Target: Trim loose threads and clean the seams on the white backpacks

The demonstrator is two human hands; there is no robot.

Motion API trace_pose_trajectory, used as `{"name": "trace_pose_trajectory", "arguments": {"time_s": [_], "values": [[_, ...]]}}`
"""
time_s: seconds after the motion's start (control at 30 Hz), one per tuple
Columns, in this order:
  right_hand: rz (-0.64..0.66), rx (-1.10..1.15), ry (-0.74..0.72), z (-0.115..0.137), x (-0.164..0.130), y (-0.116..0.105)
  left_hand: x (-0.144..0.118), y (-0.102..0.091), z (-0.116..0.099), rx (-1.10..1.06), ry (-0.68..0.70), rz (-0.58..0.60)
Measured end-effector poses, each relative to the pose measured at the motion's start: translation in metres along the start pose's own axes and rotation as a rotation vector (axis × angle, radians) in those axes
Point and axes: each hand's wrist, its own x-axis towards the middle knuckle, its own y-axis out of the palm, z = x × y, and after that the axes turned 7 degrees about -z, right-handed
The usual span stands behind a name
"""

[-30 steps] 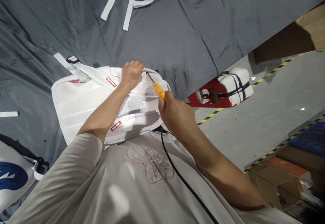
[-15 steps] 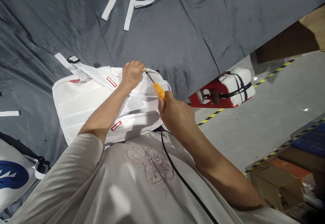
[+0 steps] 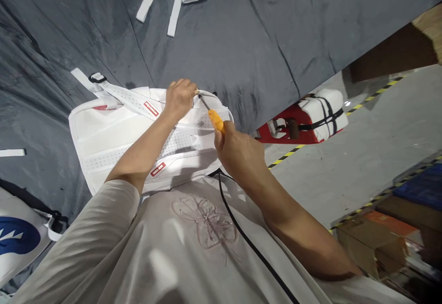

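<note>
A white backpack (image 3: 103,136) lies back-side up on a dark grey cloth-covered table (image 3: 241,32), its perforated shoulder straps with small red labels facing me. My left hand (image 3: 179,98) pinches the top edge of the backpack near its carry handle. My right hand (image 3: 238,154) grips an orange-handled tool (image 3: 216,120) with a thin metal shaft. The shaft's tip rests against the spot my left fingers hold. A black cord (image 3: 248,242) runs down over my shirt from under my right hand.
Loose white straps (image 3: 176,0) lie at the table's far side, another strap end (image 3: 12,152) at the left edge. A white bag with a blue logo (image 3: 17,239) sits at lower left. On the floor right: a red-and-white bundle (image 3: 307,120), cardboard boxes (image 3: 373,244), yellow-black tape lines.
My view shifted slightly. Both hands stay at the backpack's top edge, the tool's tip still against the pinched spot.
</note>
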Motion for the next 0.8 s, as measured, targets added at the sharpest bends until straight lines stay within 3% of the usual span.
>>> {"name": "trace_pose_trajectory", "arguments": {"time_s": [0.57,0.8], "values": [[0.006,0.0,0.007,0.0,0.0004,-0.0008,-0.0001,0.0014,0.0014,-0.002,0.0,0.004],[0.006,-0.013,-0.004,0.0019,0.0,-0.0017,-0.0001,0.0078,0.0062,-0.007,0.026,-0.049]]}}
